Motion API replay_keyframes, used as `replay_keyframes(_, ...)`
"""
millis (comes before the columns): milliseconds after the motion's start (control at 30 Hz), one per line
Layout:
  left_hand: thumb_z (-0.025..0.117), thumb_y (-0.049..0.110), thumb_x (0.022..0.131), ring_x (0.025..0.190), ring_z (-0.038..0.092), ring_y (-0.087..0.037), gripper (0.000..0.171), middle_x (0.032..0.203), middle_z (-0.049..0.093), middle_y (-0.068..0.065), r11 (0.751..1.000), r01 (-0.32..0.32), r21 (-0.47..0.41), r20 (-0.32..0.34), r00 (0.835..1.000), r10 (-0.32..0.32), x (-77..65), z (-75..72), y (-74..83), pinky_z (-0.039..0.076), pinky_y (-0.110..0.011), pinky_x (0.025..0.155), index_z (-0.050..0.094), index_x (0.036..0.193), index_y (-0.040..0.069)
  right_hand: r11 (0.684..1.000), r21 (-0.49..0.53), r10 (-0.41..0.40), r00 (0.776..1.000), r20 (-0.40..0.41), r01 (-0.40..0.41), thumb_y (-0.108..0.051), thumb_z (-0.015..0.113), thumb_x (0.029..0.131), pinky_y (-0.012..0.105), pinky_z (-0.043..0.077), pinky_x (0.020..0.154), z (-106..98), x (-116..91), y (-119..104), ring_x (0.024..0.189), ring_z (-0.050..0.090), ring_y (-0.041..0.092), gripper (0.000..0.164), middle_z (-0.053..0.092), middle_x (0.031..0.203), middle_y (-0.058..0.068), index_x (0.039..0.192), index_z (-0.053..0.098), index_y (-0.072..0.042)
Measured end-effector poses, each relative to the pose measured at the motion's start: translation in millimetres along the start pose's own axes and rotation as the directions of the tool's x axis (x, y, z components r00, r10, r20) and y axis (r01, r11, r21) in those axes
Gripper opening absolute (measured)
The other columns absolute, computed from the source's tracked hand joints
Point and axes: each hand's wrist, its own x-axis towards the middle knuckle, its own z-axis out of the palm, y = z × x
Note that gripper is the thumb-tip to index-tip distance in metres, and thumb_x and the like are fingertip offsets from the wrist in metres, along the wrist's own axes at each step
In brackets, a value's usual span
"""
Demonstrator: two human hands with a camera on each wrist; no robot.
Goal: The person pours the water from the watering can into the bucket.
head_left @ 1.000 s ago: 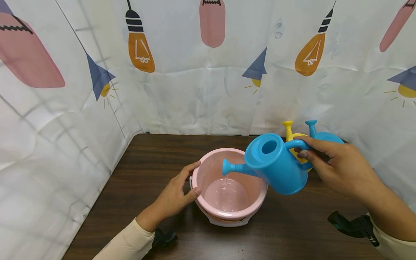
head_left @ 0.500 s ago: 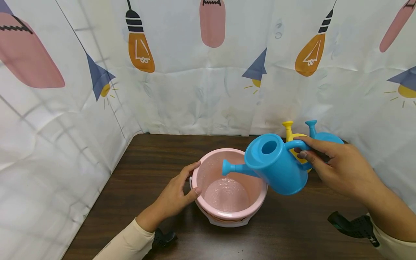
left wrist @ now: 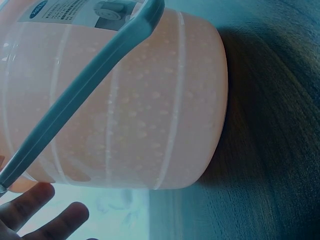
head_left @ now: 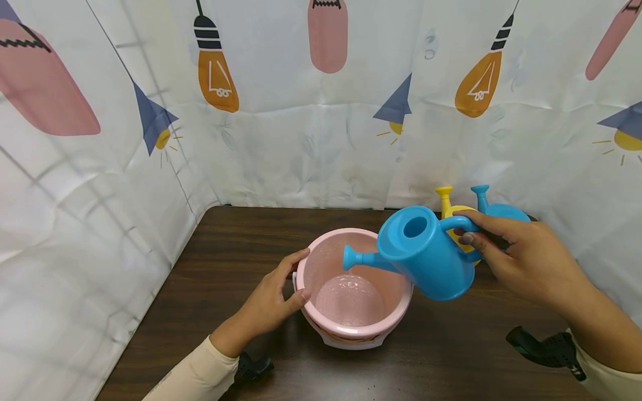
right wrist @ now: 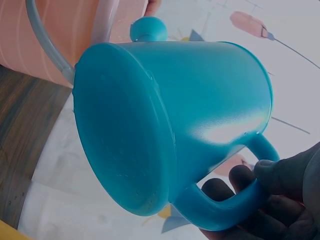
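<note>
A pink bucket (head_left: 328,320) stands on the table, wet inside, with shallow water (head_left: 348,303) on its bottom. My left hand (head_left: 268,298) holds its left rim, thumb and forefinger tips over the edge; other fingers (left wrist: 65,220) extend beside the wall in the left wrist view. My right hand (head_left: 526,256) grips the handle of a blue watering can (head_left: 431,262), fingers wrapped through the loop (right wrist: 220,215). The can is tilted left, its spout (head_left: 361,259) over the bucket's opening. Droplets cling to the can's base edge in the right wrist view.
Behind the held can stand a yellow watering can (head_left: 444,195) and another blue watering can (head_left: 506,211), both partly hidden. A patterned white cloth (head_left: 311,145) hangs along the back and left of the dark wooden table (head_left: 225,245). The bucket's carrying handle (left wrist: 85,90) hangs against its side.
The thin trickle under the spout one second ago no longer shows, and the water's surface in the bucket looks calmer. Both hands and the can have stayed in place.
</note>
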Motion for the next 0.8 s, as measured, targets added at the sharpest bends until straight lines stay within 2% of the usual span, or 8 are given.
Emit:
replay_keyframes(133,0.06,0.046,0.098,0.119,0.06,-0.018,0.069,0.138,0.06,-0.004,1.0,0.0,0.006,0.0,1.0,0.0,-0.5,0.0,0.4,0.051,-0.046,0.095,0.034,0.158,0.023,1.0,-0.009,0.01,1.0,0.003,-0.01,0.006,0.079,0.084,0.024,0.043,0.051,-0.3,-0.2,-0.6,0.071,0.065,0.013,0.048,0.076,0.1,0.013,0.13,0.069,0.001)
replay_keyframes(267,0.061,0.046,0.097,0.121,0.059,-0.017,0.069,0.138,0.059,-0.002,1.0,0.017,-0.003,0.005,1.0,-0.017,-0.7,-0.5,2.3,0.05,-0.049,0.096,0.034,0.158,0.025,1.0,-0.005,0.026,1.0,0.004,-0.026,0.007,0.079,0.083,0.024,0.045,0.052,-1.2,-0.5,-0.8,0.069,0.066,0.017,0.049,0.076,0.099,0.016,0.13,0.068,0.003)
replay_keyframes(500,0.061,0.045,0.097,0.121,0.059,-0.018,0.07,0.138,0.06,-0.002,1.0,0.015,-0.013,0.007,1.0,-0.015,0.2,-1.1,3.4,0.05,-0.055,0.095,0.035,0.158,0.024,0.999,-0.007,0.035,0.999,0.002,-0.035,0.007,0.079,0.082,0.024,0.042,0.051,-1.5,-0.7,-2.2,0.068,0.063,0.011,0.049,0.076,0.099,0.016,0.129,0.068,0.003)
replay_keyframes(800,0.06,0.047,0.099,0.119,0.06,-0.02,0.07,0.136,0.061,-0.005,1.0,-0.007,-0.001,-0.001,1.0,0.007,0.2,-0.9,2.1,0.05,-0.054,0.093,0.035,0.158,0.021,0.999,-0.005,0.033,0.999,-0.004,-0.033,0.008,0.08,0.081,0.025,0.041,0.051,-1.1,-1.5,-1.5,0.07,0.066,0.017,0.05,0.076,0.099,0.015,0.13,0.068,0.003)
